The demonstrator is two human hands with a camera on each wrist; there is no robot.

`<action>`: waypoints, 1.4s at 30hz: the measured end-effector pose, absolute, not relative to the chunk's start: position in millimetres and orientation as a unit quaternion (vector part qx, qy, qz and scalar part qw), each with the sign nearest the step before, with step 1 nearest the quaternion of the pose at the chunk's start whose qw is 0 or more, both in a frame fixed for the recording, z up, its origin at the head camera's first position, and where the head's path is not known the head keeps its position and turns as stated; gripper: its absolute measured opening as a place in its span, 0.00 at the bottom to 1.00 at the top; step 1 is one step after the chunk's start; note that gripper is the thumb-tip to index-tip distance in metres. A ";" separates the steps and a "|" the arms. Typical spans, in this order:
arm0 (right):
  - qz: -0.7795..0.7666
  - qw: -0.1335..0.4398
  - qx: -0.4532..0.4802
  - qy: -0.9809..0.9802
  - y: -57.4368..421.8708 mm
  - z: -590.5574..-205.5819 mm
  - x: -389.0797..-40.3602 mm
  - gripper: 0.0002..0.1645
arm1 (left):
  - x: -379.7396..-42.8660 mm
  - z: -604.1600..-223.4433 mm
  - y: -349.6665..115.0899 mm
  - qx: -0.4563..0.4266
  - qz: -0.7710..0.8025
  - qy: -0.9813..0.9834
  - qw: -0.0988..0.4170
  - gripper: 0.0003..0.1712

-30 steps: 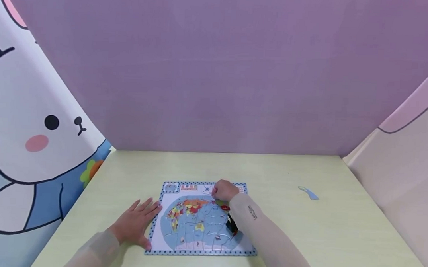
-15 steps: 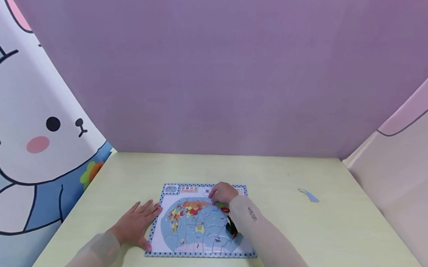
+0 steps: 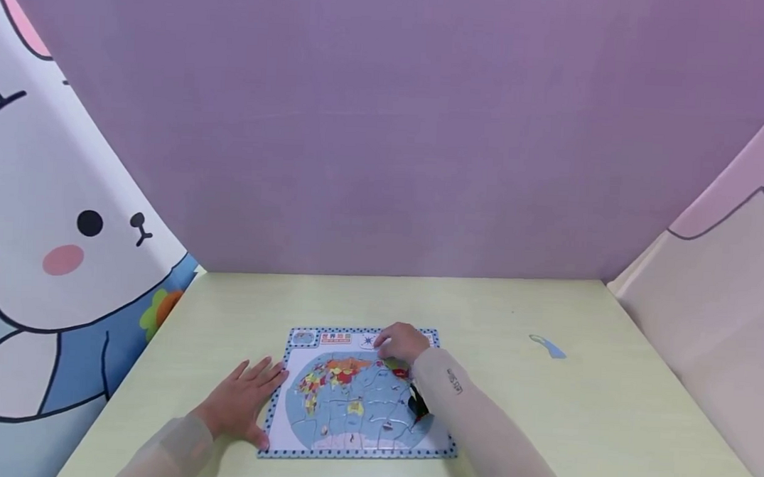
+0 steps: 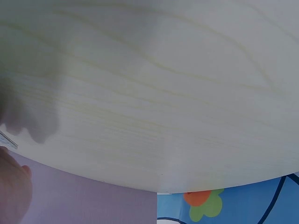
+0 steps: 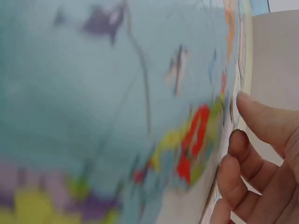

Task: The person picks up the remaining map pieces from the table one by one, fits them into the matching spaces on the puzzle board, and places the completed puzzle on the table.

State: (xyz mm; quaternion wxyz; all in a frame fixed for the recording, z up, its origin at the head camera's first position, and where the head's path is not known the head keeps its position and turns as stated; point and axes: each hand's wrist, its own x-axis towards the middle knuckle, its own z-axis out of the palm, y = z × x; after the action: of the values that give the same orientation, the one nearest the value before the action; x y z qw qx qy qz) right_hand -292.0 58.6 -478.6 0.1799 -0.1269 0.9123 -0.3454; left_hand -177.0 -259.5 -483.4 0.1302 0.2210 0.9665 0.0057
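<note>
A world map jigsaw puzzle (image 3: 336, 407) in a white tray with a dotted blue border lies flat on the table. My left hand (image 3: 240, 399) rests with spread fingers at the tray's left edge, fingertips and thumb touching the border. Over the top of the map, right of its middle, is my right hand (image 3: 403, 342), its fingers bent downward. In the right wrist view, the thumb (image 5: 266, 116) and fingers stand apart at the map's upper rim, with no piece seen between them. The right forearm covers part of the map's right side; a dark patch shows beside it.
A loose blue puzzle piece (image 3: 550, 347) with a pale end lies on the pale wood table (image 3: 604, 419), right of the tray. Behind the table rises a purple wall (image 3: 412, 140). A rabbit-printed panel (image 3: 38, 202) borders the left side, a pale panel the right.
The right hand's fingers have shifted slightly left and loosened from a tighter curl, staying near the map's top. The left hand holds its place. The loose piece lies where it was.
</note>
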 end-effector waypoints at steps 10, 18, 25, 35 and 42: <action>-0.360 0.200 -0.202 0.889 87.3 -477.9 -283.2 0.17 | -174.8 -490.9 -260.7 0.233 0.018 0.965 0.120 0.71; -0.388 0.172 -0.200 0.883 114.1 -476.7 -286.0 0.14 | -175.2 -487.5 -257.2 0.217 0.022 0.967 0.132 0.70; -0.391 0.148 -0.191 0.888 142.4 -473.9 -285.4 0.14 | -176.4 -482.7 -254.0 0.215 0.010 0.966 0.140 0.70; -0.374 0.112 -0.183 0.902 176.1 -471.3 -286.1 0.16 | -173.2 -477.9 -255.4 0.227 -0.011 0.965 0.129 0.71; -0.368 0.096 -0.196 0.904 205.1 -471.0 -285.8 0.16 | -173.8 -476.2 -254.8 0.243 -0.018 0.963 0.119 0.70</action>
State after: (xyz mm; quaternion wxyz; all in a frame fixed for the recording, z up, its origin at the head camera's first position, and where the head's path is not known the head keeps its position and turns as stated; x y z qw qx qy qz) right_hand -285.8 205.1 -471.0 0.0955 -0.1959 0.9039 -0.3681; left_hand -173.8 -254.8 -476.2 0.1189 0.2431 0.9625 -0.0180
